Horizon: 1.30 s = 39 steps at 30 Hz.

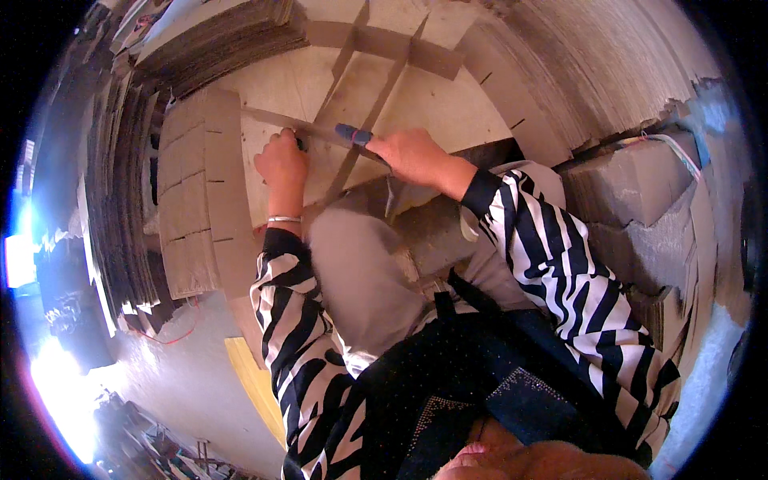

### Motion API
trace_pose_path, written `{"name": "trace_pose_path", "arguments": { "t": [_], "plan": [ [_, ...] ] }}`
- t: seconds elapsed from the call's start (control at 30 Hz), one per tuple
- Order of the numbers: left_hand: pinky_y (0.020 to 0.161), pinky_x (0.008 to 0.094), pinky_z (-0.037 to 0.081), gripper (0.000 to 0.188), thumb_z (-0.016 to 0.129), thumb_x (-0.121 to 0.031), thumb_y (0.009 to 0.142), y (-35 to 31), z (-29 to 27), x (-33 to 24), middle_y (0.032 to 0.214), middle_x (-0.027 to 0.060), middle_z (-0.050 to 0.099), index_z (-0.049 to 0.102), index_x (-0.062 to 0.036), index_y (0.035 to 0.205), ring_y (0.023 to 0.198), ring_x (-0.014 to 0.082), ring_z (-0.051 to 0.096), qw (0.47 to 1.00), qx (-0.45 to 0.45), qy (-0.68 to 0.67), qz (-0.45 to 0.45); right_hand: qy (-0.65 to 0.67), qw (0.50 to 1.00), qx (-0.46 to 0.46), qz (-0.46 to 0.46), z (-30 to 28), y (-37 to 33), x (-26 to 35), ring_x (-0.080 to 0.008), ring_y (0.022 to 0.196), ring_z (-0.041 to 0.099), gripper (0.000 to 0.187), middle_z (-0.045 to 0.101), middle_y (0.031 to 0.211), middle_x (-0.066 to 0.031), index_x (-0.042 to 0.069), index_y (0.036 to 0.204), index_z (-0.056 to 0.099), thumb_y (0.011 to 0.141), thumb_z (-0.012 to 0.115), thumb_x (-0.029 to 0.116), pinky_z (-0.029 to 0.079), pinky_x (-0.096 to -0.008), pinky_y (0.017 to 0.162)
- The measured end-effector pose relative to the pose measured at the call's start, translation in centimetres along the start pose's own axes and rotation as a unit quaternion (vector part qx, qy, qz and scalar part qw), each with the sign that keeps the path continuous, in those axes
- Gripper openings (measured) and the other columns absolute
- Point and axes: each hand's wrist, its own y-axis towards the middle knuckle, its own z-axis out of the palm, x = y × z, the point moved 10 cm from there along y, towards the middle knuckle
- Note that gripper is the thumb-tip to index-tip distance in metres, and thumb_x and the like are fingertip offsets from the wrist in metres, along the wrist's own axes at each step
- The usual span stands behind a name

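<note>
Upper center frame, left hand (282, 166), fingers curled at cardboard strip (322, 134), right hand (412, 156), fingers bent beside blue item (353, 134), both grips indeterminate.

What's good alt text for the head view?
A bare left hand and right hand, in black-and-white striped sleeves, are at a brown cardboard strip crossed by others over a pale wooden board. Stacked brown cardboard stands on both sides. An unclear blue item adjoins the right hand.
</note>
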Motion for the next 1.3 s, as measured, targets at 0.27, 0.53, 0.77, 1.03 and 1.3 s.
{"name": "trace_pose_path", "arguments": {
  "t": [0.27,0.53,0.77,1.03,1.3],
  "plan": [
    [0.068,0.0443,0.052,0.016,0.063,-0.016,0.078,-0.6,-0.1,0.2,0.090,0.0093,0.068,0.064,-0.0113,0.093,0.083,0.0301,0.067,1.000,-0.012,-0.025,0.003,0.030,0.999,-0.010,-0.034,1.7,0.5,0.6,-0.0363,0.071,0.064,0.033,0.063,0.075,-0.0147,0.015,0.117,0.054,0.085,0.052,0.009,0.048,-0.0494,0.057],
    [0.070,0.0440,0.053,0.012,0.064,-0.019,0.076,0.4,2.1,-0.2,0.084,0.0126,0.067,0.068,-0.0095,0.083,0.084,0.0318,0.066,0.998,0.014,-0.049,0.045,-0.010,0.998,0.050,0.047,0.2,-0.9,-1.6,-0.0369,0.078,0.063,0.032,0.064,0.082,-0.0150,0.012,0.110,0.056,0.079,0.058,0.006,0.047,-0.0497,0.063],
    [0.077,0.0468,0.052,0.025,0.064,-0.024,0.078,1.8,6.1,6.9,0.093,0.0171,0.067,0.069,-0.0102,0.098,0.091,0.0365,0.064,0.975,0.133,-0.173,0.037,0.058,0.992,0.096,0.059,1.8,1.0,-1.1,-0.0356,0.091,0.061,0.040,0.064,0.094,-0.0158,0.010,0.115,0.056,0.077,0.065,0.015,0.049,-0.0473,0.073],
    [0.085,0.0466,0.051,0.044,0.062,-0.033,0.082,4.8,-3.7,-1.3,0.109,0.0201,0.064,0.061,-0.0079,0.118,0.100,0.0383,0.062,0.993,-0.020,-0.112,0.026,-0.247,0.890,-0.107,0.369,-11.5,-16.1,-18.5,-0.0341,0.120,0.050,0.042,0.054,0.131,-0.0111,0.007,0.113,0.059,0.076,0.072,0.022,0.045,-0.0453,0.094],
    [0.082,0.0464,0.052,0.027,0.057,-0.020,0.079,4.2,5.1,2.1,0.101,0.0182,0.068,0.070,-0.0072,0.099,0.099,0.0361,0.064,0.984,0.169,-0.059,-0.023,-0.219,0.897,-0.223,0.312,-14.6,-15.5,-19.7,-0.0331,0.110,0.056,0.032,0.062,0.115,-0.0122,0.009,0.108,0.061,0.076,0.062,0.010,0.049,-0.0476,0.082]
  ]
}}
